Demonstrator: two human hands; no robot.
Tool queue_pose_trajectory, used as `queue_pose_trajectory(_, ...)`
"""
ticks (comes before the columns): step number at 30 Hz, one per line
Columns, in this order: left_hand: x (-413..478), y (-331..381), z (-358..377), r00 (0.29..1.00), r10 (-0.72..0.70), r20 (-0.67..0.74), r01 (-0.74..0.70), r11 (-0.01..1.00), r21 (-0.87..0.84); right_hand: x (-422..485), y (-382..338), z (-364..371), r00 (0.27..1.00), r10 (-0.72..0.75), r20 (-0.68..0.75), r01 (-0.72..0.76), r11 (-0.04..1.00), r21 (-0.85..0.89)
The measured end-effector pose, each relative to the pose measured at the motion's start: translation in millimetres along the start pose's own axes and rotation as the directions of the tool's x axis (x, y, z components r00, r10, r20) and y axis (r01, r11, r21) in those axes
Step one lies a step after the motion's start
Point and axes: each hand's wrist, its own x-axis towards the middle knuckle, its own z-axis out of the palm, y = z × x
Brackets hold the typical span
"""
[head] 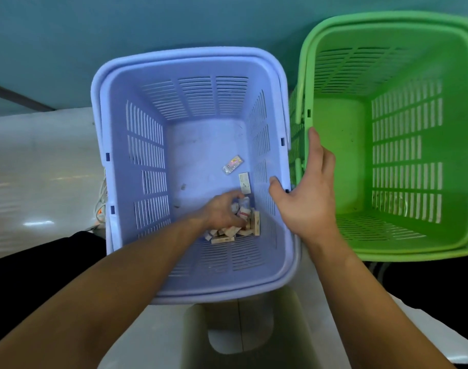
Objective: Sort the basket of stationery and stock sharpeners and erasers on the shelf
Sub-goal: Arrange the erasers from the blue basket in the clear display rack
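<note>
Head view: the left hand (222, 211) reaches down into the blue basket (147, 155) at the centre of the frame and covers much of a heap of small packets (227, 234), so their number cannot be counted and their print is too small to read. Its fingers are curled round a few of them. A pale object (243, 331) at the bottom centre is cut off by the basket's rim and hard to identify. White cables (102, 198) show only in part, left of the basket.

There are two baskets. The blue one holds the heap in the lower right corner of its floor, plus two loose pieces above it: a shiny wrapped packet (232, 164) and a white card (244, 183), lying near each other. The green basket (408, 145) fills the upper right of the frame.

The right hand (312, 193) lies flat between the two baskets, fingers straight, with its thumb over the blue basket's right rim.
</note>
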Motion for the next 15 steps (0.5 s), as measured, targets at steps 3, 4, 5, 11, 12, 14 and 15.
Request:
queue_pose_trajectory(3, 1.5, -0.7, -5.4, 1.000, -0.002, -0.028, -0.002, 0.988, -0.154, 0.6, 1.0, 0.3, 1.000, -0.003, -0.001, 0.003, 1.000, -0.003)
queue_pose_trajectory(4, 0.6, 1.7, -9.2, 0.999, -0.002, -0.034, -0.005, 0.977, -0.214, 0.5, 1.2, 0.4, 1.000, -0.001, 0.000, 0.001, 1.000, -0.003)
queue_pose_trajectory(5, -2.0, 5.7, -14.6, 0.999, 0.000, -0.047, -0.013, 0.962, -0.271, 0.3, 0.6, 0.5, 1.000, 0.001, 0.000, -0.001, 1.000, -0.002)
queue_pose_trajectory(11, -47.6, 50.4, -57.8, 0.969, 0.033, -0.245, -0.142, 0.885, -0.443, -2.2, -3.3, -3.2, 1.000, 0.003, 0.008, -0.003, 1.000, -0.026)
queue_pose_trajectory(12, -57.9, 58.1, -63.2, 0.961, 0.029, -0.275, -0.164, 0.860, -0.484, -3.5, -4.6, -5.3, 1.000, 0.001, 0.001, -0.001, 0.999, -0.054)
queue_pose_trajectory(14, -80.2, 73.9, -72.8, 0.946, 0.030, -0.323, -0.216, 0.800, -0.559, -10.1, -11.5, -11.5, 0.997, -0.043, -0.071, 0.034, 0.991, -0.128)
queue_pose_trajectory(15, -89.9, 80.8, -76.3, 0.936, 0.033, -0.350, -0.250, 0.764, -0.595, -14.5, -17.1, -15.7, 0.990, -0.078, -0.116, 0.062, 0.989, -0.136)
